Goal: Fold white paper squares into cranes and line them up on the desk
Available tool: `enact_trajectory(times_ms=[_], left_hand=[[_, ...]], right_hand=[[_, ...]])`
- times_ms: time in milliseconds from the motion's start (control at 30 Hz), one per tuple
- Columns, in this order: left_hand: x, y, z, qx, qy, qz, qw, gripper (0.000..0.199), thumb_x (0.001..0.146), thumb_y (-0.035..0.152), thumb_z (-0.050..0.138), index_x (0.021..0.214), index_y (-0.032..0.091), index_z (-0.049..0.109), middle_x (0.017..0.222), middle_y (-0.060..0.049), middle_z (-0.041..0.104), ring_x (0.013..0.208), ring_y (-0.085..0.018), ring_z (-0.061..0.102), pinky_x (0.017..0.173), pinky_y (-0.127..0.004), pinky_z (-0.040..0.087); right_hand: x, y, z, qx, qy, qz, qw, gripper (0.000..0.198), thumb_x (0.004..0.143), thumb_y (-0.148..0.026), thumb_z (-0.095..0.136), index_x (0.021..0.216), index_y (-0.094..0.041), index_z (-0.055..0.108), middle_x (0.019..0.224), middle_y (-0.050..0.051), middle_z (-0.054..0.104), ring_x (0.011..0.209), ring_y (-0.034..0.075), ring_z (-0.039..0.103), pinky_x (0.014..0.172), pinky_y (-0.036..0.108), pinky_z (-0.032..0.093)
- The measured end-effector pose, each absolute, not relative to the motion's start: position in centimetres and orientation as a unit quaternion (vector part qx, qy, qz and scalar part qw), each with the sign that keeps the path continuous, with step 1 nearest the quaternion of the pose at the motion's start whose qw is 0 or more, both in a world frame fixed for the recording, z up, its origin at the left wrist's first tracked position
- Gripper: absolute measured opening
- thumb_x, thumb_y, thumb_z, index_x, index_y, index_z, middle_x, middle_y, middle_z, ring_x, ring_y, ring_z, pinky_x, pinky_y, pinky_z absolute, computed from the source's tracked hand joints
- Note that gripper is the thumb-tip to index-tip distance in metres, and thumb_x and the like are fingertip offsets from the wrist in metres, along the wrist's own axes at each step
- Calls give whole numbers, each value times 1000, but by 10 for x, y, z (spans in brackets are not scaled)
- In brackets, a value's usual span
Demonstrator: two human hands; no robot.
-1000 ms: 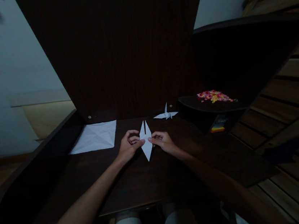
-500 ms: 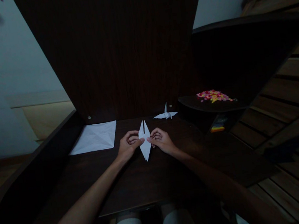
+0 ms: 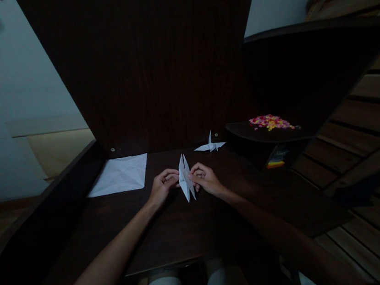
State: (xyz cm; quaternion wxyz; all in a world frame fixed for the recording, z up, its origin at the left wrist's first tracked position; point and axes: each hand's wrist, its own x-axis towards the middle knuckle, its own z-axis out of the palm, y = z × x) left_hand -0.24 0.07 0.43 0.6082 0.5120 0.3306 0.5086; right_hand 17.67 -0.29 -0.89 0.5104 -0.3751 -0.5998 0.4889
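A white folded paper [image 3: 184, 180], long and pointed with a slit at its far end, stands between my two hands above the dark desk. On its left edge my left hand [image 3: 162, 185] is closed, thumb and fingers pinching the paper. My right hand [image 3: 206, 179] pinches the right side, where a flap stands away from the rest. The near end shows two separate points. Behind and to the right sits a finished white paper crane [image 3: 211, 147]. A creased white sheet of paper [image 3: 121, 175] lies flat to the left.
On the right, a small corner shelf [image 3: 239, 132] bears a heap of colourful small pieces [image 3: 272, 122]. Below it is a little item with a yellow edge [image 3: 276, 164]. A raised side panel [image 3: 46, 215] bounds the desk [image 3: 163, 238] on the left.
The folded paper has gone from lying flat and closed to having its right flap turned out, its near tips parted. Both hands stay at its sides, with the left thumb shifted off its front.
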Motion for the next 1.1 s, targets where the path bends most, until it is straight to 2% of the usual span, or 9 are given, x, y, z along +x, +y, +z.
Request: enact_trajectory(times_ms=[200,467,633,767,900,967,1100], left_hand=[[-3,2,5,524,330,514,594,27,64,34,74,81,14,64,76,-3,67,71,-16,63,65,-27,51],[-2,1,5,575,334,498,556,33,60,30,78,84,13,63,78,-4,68,75,-15,63,73,-28,49],[-2,0,3,609,353,491,514,34,62,31,76,88,13,62,80,-3,63,68,-12,57,64,-25,47],[-1,-1,4,622,381,493,474,43,62,30,76,98,15,58,85,-3,60,73,-12,56,62,-22,45],[1,-1,3,609,374,492,497,50,61,30,77,103,15,54,83,-3,61,73,-13,57,63,-24,46],[1,-1,2,613,367,471,517,44,64,33,75,99,14,57,81,-3,63,72,-14,59,65,-26,47],[0,-2,3,636,372,428,523,32,69,39,70,87,13,63,79,-4,66,69,-15,60,64,-26,47]], right_hand=[[175,-3,-8,-345,-595,525,501,28,74,-42,65,78,-18,50,54,-6,58,38,9,53,36,19,44],[175,-1,-11,-340,-585,564,472,33,71,-46,66,79,-18,51,58,-3,63,41,13,59,38,22,49],[176,1,-13,-346,-561,597,457,39,70,-53,64,79,-17,55,57,-1,63,45,14,61,43,25,53],[176,-1,-11,-344,-541,616,458,46,76,-59,55,82,-14,59,57,2,63,46,14,61,42,26,52],[176,-5,-6,-337,-567,601,451,37,68,-45,70,84,-14,62,63,2,65,47,13,60,43,23,51],[175,-7,-4,-333,-572,593,458,35,64,-40,74,85,-14,63,66,2,66,48,13,61,44,24,51],[175,-7,-3,-331,-573,586,469,33,64,-40,74,80,-14,63,68,3,66,50,13,62,48,26,53]])
